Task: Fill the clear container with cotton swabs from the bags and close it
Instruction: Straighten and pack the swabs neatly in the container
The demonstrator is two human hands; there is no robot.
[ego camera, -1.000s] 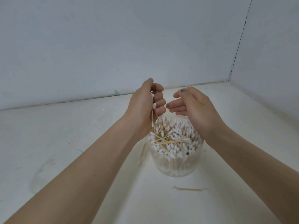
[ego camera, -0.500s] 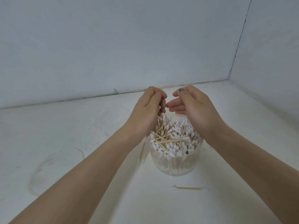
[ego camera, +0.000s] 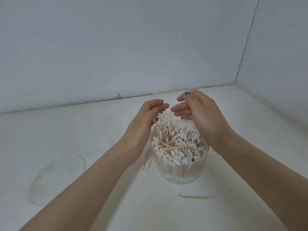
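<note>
Nearest the camera, one loose swab (ego camera: 195, 197) lay flat on the white surface (ego camera: 83, 130), just in front of the clear container (ego camera: 180, 170) & apart from it. To the L, a faint clear round thing (ego camera: 56, 177) sat on the surface; couldn't tell what it was. The container stood upright, centre-right, lid off, packed w/ cotton swabs (ego camera: 181, 147): most upright w/ white tips up, several lying crosswise on top showing their wooden sticks. A few more swabs (ego camera: 147, 162) leaned outside against the container's L wall.

Both forearms reached in from the bottom corners. Left hand (ego camera: 143, 124) hovered at the container's L rim, fingers loosely curved, a small bunch of swabs standing up against its fingertips; couldn't tell if it pinched them or just touched. Right hand (ego camera: 200, 114) hung over the R-rear rim, fingers relaxed & slightly spread, holding nothing, dark mark on the thumbnail. The hands' fingertips were near each other but apart.

Behind: pale walls (ego camera: 116, 47) meeting in a corner at R.
</note>
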